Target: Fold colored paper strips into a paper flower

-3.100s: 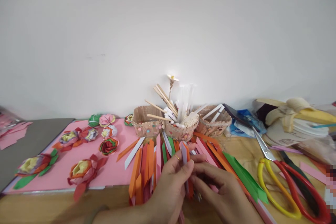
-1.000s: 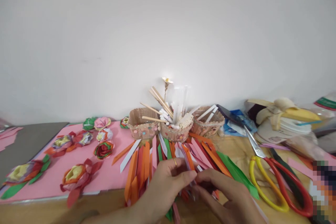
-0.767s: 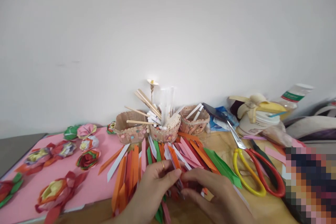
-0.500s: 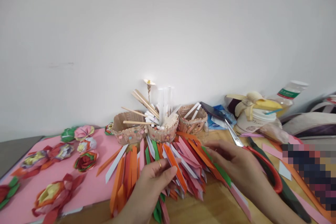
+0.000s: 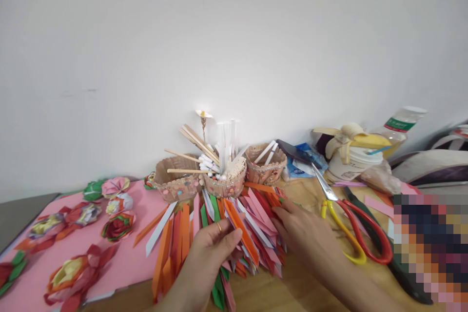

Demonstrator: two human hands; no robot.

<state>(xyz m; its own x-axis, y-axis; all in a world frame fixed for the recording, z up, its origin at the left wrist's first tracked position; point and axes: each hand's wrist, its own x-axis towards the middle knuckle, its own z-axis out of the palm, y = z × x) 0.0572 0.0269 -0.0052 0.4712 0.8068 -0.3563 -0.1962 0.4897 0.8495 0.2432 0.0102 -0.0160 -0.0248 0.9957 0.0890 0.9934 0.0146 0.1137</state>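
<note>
My left hand (image 5: pixel 218 243), with a ring on one finger, pinches a folded orange paper strip (image 5: pixel 245 234) between thumb and fingers. Around it fans a pile of folded paper strips in pink (image 5: pixel 260 209), white, red, orange and green. At the pile's right side, my right hand (image 5: pixel 298 224) has its fingers bent down onto red and orange strips (image 5: pixel 268 201). Its fingertips are partly hidden, and the hand and wrist cover what lies beneath. Right of that wrist lie scissors (image 5: pixel 369 243) with red and yellow handles.
Behind the strips stand decorated baskets (image 5: pixel 179 186) holding sticks and cotton swabs (image 5: pixel 209 163). Paper flowers (image 5: pixel 71 273) lie on a pink sheet (image 5: pixel 141 243) at left. A cup (image 5: pixel 351 165) with a banana peel, a bottle (image 5: pixel 400 126) and a bag are at right, near the wall.
My right hand has moved left and inward onto the strips, uncovering the scissors' yellow handle. The green strip beside it is now mostly out of sight. My left hand keeps the orange strip.
</note>
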